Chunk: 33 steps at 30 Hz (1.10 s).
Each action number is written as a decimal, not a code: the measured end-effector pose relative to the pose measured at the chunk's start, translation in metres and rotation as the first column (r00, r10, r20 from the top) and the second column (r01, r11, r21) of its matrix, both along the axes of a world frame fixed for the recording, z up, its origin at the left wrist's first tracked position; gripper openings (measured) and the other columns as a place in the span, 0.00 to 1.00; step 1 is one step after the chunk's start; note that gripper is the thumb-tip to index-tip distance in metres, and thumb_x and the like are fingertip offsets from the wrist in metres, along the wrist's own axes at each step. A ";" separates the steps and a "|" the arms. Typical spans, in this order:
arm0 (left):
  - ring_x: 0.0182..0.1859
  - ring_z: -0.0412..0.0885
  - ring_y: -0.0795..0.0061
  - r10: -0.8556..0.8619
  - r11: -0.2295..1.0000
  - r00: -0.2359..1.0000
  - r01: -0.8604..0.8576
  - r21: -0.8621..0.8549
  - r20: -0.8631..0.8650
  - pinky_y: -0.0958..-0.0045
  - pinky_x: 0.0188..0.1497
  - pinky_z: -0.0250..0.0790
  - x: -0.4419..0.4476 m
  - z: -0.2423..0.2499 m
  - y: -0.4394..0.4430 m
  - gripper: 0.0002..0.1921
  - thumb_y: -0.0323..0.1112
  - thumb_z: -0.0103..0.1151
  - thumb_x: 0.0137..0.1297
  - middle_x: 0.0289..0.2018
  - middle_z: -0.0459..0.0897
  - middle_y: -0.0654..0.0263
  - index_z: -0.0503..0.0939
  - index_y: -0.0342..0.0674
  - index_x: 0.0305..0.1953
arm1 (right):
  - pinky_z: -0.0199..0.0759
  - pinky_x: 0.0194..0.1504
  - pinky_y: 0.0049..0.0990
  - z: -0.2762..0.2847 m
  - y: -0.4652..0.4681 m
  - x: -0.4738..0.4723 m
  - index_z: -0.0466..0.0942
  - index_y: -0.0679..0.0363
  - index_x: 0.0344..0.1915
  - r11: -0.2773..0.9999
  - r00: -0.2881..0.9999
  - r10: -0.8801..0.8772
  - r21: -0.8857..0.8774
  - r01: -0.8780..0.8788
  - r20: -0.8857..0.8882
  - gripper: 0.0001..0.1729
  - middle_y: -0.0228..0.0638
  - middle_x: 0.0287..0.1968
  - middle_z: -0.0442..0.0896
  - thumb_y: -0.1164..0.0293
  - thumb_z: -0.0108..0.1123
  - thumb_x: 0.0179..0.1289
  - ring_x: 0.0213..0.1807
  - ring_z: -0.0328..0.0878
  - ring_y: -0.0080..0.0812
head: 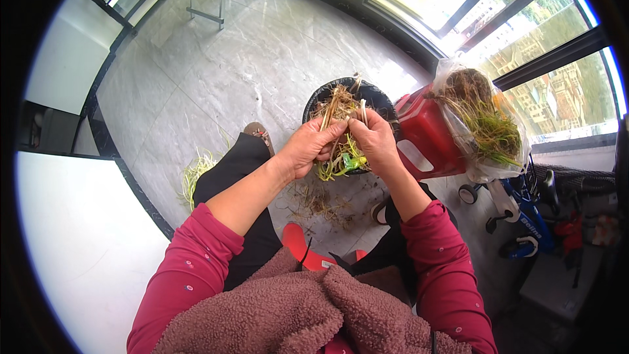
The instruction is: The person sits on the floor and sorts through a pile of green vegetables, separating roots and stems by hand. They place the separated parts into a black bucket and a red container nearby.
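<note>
My left hand [310, 143] and my right hand [376, 138] meet at the fingertips over a black-lined bin [378, 92]. Between the left fingers are thin straw-coloured stalks [330, 110], apparently of green onion. A pale white stalk [363, 112] stands up from the right fingers. What the touching fingertips pinch is mostly hidden. Dry roots and husks fill the bin under the hands. Green and yellow leaves [339, 164] hang by its near rim, beside a bright green scrap [353, 162].
A red plastic stool [432, 132] right of the bin carries a clear bag [449, 66] of rooted green plants [491, 123]. Pale green stems [196, 172] lie left of my knee. Root scraps [319, 201] litter the floor tiles. A blue child's bicycle [533, 223] stands right.
</note>
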<state>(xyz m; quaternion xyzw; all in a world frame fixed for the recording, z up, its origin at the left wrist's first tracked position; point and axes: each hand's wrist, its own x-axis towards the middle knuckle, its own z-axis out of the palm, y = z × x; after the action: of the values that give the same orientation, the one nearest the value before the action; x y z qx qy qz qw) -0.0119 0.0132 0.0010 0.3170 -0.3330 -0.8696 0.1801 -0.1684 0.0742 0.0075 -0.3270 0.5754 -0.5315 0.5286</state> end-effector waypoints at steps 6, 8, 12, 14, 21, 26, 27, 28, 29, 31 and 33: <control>0.20 0.58 0.93 0.045 0.999 0.999 -0.046 0.027 0.018 0.88 0.20 0.50 0.000 -0.004 -0.001 0.09 0.42 0.56 0.69 0.26 0.71 0.79 0.74 0.46 0.38 | 0.58 0.26 0.17 0.007 0.001 0.001 0.74 0.60 0.31 0.999 0.997 0.010 0.030 -0.012 0.072 0.05 0.20 0.24 0.72 0.72 0.54 0.63 0.25 0.64 0.12; 0.21 0.58 0.92 0.072 0.997 0.997 -0.072 0.023 0.016 0.87 0.20 0.51 0.000 -0.005 -0.003 0.09 0.42 0.55 0.70 0.27 0.72 0.78 0.75 0.45 0.39 | 0.56 0.24 0.17 0.007 0.000 -0.004 0.74 0.60 0.32 0.996 0.995 0.066 0.054 -0.070 0.069 0.04 0.19 0.23 0.71 0.72 0.54 0.62 0.23 0.63 0.12; 0.22 0.60 0.91 0.125 0.991 0.991 -0.127 0.047 0.050 0.87 0.21 0.54 0.002 -0.008 -0.009 0.09 0.41 0.54 0.70 0.30 0.75 0.76 0.76 0.43 0.41 | 0.51 0.21 0.17 0.008 0.000 -0.010 0.74 0.59 0.34 0.988 0.974 0.120 0.073 -0.136 0.190 0.04 0.19 0.21 0.69 0.71 0.55 0.62 0.19 0.59 0.12; 0.22 0.60 0.91 0.151 0.987 0.988 -0.152 0.046 0.033 0.87 0.21 0.54 0.004 -0.009 -0.013 0.09 0.41 0.54 0.71 0.29 0.74 0.76 0.76 0.43 0.40 | 0.49 0.19 0.17 0.009 0.001 -0.012 0.74 0.58 0.33 0.986 0.969 0.125 0.084 -0.145 0.212 0.04 0.18 0.20 0.67 0.71 0.55 0.61 0.18 0.58 0.12; 0.23 0.61 0.91 0.231 0.972 0.973 -0.232 0.040 0.023 0.87 0.22 0.55 0.012 -0.010 -0.024 0.09 0.39 0.54 0.71 0.31 0.74 0.74 0.76 0.40 0.40 | 0.46 0.19 0.16 0.013 -0.002 -0.028 0.71 0.58 0.32 0.990 0.901 0.086 0.066 -0.126 0.425 0.01 0.21 0.18 0.63 0.74 0.52 0.60 0.16 0.54 0.14; 0.23 0.60 0.91 0.287 0.958 0.957 -0.287 -0.012 0.052 0.87 0.21 0.54 0.014 -0.011 -0.028 0.09 0.39 0.53 0.71 0.29 0.71 0.75 0.75 0.40 0.39 | 0.46 0.19 0.17 0.011 -0.004 -0.046 0.69 0.57 0.31 0.998 0.837 0.065 -0.020 -0.064 0.543 0.03 0.21 0.21 0.64 0.71 0.52 0.60 0.18 0.54 0.14; 0.23 0.60 0.91 0.296 0.955 0.953 -0.296 -0.018 0.057 0.87 0.21 0.54 0.015 -0.011 -0.028 0.09 0.38 0.53 0.71 0.29 0.71 0.75 0.75 0.40 0.39 | 0.46 0.19 0.17 0.011 -0.005 -0.049 0.69 0.56 0.30 0.998 0.822 0.056 -0.039 -0.041 0.566 0.03 0.21 0.21 0.64 0.71 0.52 0.60 0.18 0.54 0.14; 0.23 0.59 0.91 0.305 0.952 0.950 -0.304 -0.024 0.062 0.87 0.21 0.54 0.015 -0.011 -0.028 0.09 0.38 0.52 0.71 0.29 0.70 0.75 0.75 0.40 0.39 | 0.45 0.18 0.16 0.011 -0.006 -0.052 0.69 0.56 0.30 0.999 0.786 0.036 -0.047 -0.008 0.617 0.03 0.22 0.21 0.64 0.72 0.52 0.60 0.18 0.55 0.14; 0.23 0.59 0.91 0.316 0.949 0.947 -0.314 -0.031 0.065 0.87 0.21 0.54 0.016 -0.011 -0.029 0.09 0.38 0.52 0.71 0.29 0.70 0.75 0.75 0.39 0.39 | 0.46 0.18 0.16 0.011 -0.006 -0.055 0.69 0.56 0.30 0.999 0.767 0.017 -0.049 0.019 0.641 0.02 0.22 0.21 0.65 0.72 0.52 0.60 0.18 0.55 0.14; 0.23 0.59 0.91 0.322 0.946 0.943 -0.319 -0.049 0.087 0.87 0.21 0.54 0.017 -0.010 -0.029 0.09 0.38 0.52 0.71 0.30 0.70 0.75 0.75 0.39 0.39 | 0.47 0.18 0.16 0.013 -0.006 -0.061 0.69 0.56 0.30 0.996 0.736 -0.050 -0.024 0.090 0.675 0.02 0.22 0.23 0.66 0.73 0.52 0.59 0.18 0.56 0.14; 0.23 0.58 0.91 0.329 0.944 0.939 -0.323 -0.067 0.106 0.87 0.21 0.54 0.017 -0.010 -0.029 0.09 0.39 0.53 0.71 0.30 0.70 0.74 0.75 0.39 0.40 | 0.47 0.18 0.16 0.015 -0.007 -0.065 0.70 0.56 0.31 0.992 0.745 -0.070 -0.031 0.121 0.664 0.01 0.23 0.25 0.67 0.73 0.52 0.60 0.18 0.56 0.14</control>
<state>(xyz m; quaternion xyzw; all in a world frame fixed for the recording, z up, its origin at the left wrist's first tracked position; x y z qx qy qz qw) 0.0051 -0.0159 -0.0087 0.4132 -0.3068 -0.7996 0.3095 -0.2338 0.0675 0.0226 -0.1069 0.3476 -0.6597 0.6577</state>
